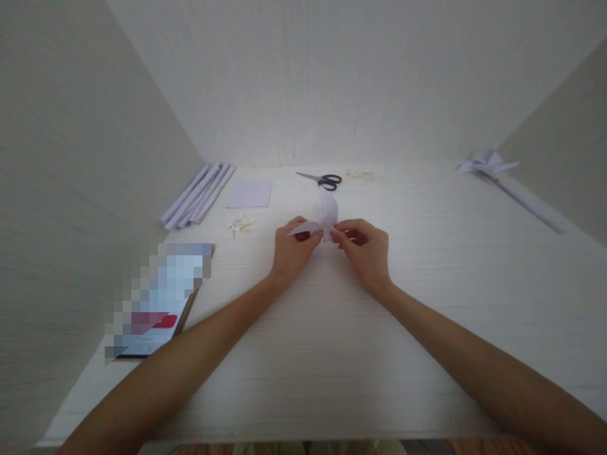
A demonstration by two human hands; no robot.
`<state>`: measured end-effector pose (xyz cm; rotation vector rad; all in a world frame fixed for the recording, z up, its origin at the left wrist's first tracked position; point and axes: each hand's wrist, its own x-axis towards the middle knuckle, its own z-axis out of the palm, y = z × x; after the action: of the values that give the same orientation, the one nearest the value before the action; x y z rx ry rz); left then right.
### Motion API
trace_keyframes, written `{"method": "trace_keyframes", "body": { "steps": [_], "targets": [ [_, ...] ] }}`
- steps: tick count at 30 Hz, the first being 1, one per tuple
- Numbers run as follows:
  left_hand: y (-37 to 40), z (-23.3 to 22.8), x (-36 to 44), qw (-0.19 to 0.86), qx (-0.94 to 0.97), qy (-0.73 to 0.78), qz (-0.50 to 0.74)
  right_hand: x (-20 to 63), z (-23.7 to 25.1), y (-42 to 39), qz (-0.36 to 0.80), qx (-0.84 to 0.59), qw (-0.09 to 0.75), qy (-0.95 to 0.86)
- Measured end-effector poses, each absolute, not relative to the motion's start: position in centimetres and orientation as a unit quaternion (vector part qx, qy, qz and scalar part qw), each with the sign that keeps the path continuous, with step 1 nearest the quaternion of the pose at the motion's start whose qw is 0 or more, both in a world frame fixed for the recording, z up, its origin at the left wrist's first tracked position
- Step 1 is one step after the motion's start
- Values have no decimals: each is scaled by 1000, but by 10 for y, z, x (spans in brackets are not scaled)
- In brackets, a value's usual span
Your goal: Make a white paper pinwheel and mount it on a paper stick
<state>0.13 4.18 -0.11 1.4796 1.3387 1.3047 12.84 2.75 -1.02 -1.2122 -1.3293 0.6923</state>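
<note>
Both hands met at mid-bench, just above the surface, thumbs and fingertips pinched on one curled paper strip (pixel 321 218). Left hand (pixel 293 248) gripped the strip's lower, near-flat end, which pointed left. Right hand (pixel 364 245) pinched at the bend and also held what looked like a thin pale stick (pixel 337 233) between its fingertips; too small to be sure. From the bend, the strip's other limb rose and curved away from the person, toward the scissors (pixel 322 180). So the strip lay between the two hands, slightly beyond the fingertips, its long axis folded: one arm sideways, one arm up and back. Neither hand was clearly nearer; both touched it.

Around them on the bench (pixel 427 303): a flat paper square (pixel 250 193) and a bundle of rolled paper tubes (pixel 196 196) far left, a small heap of short sticks (pixel 239 223) near the left hand, a finished paper piece on a long tube (pixel 502 180) well off to the right, a blurred card (pixel 159 300) near the left forearm.
</note>
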Motion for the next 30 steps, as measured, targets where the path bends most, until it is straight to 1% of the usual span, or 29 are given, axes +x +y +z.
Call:
{"method": "trace_keyframes", "body": {
  "steps": [5,9,11,17,25,30],
  "targets": [
    [44,-2,2,398,539,522,528,129,-6,23,241,-521,555,-601],
    [43,-3,1,406,525,526,531,135,-2,21,115,-505,556,-650],
    [44,-5,1,412,516,526,536,138,-1,21,84,-501,555,-658],
    [47,-10,0,411,525,521,534,138,-1,23,83,-475,512,-711],
    [47,-8,0,406,529,525,530,138,-3,25,40,-483,488,-726],
    [44,-3,3,405,536,521,527,138,-3,25,39,-495,476,-726]
  ]
}}
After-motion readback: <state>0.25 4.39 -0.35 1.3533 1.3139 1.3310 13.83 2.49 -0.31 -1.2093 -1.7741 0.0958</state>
